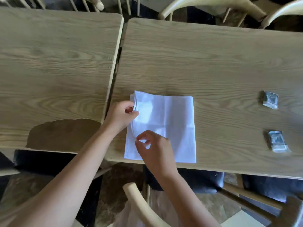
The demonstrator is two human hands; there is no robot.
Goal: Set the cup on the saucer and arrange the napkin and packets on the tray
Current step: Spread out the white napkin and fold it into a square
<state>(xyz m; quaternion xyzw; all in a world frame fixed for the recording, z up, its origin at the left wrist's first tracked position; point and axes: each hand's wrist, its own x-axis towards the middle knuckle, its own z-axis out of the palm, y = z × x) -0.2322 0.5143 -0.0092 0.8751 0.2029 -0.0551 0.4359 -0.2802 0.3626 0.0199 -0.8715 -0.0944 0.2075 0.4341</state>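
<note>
Right now a white napkin (170, 126), folded into a rough square, lies flat on the right-hand desk (213, 63), close to its near edge and just beside the gap that separates it from a second desk (54, 63) at nine o'clock. Both hands work at the napkin's left side. The left hand (121, 115) sits at about ten o'clock of the cloth, its fingers curled and its thumb and forefinger closed on the layered left edge near the far corner, where the folds bunch up slightly. The right hand (154, 148) rests over the near-left part of the napkin at about seven o'clock, thumb and forefinger drawn together in a small pinch just above the cloth; whether it actually has hold of a layer I cannot tell, since a sliver of white shows between the fingertips. Both forearms are bare and reach in from the six o'clock side.

Well apart from the napkin, toward three o'clock, two small dark packets lie on the same desk: the far packet (270, 99) and the near packet (277, 141), one behind the other and not touching. Each has a silvery crimped end.

Pale wooden chairs ring the desks: one chair back (139, 202) curves up at six o'clock between the forearms, and others (213, 4) stand along the twelve o'clock side.
</note>
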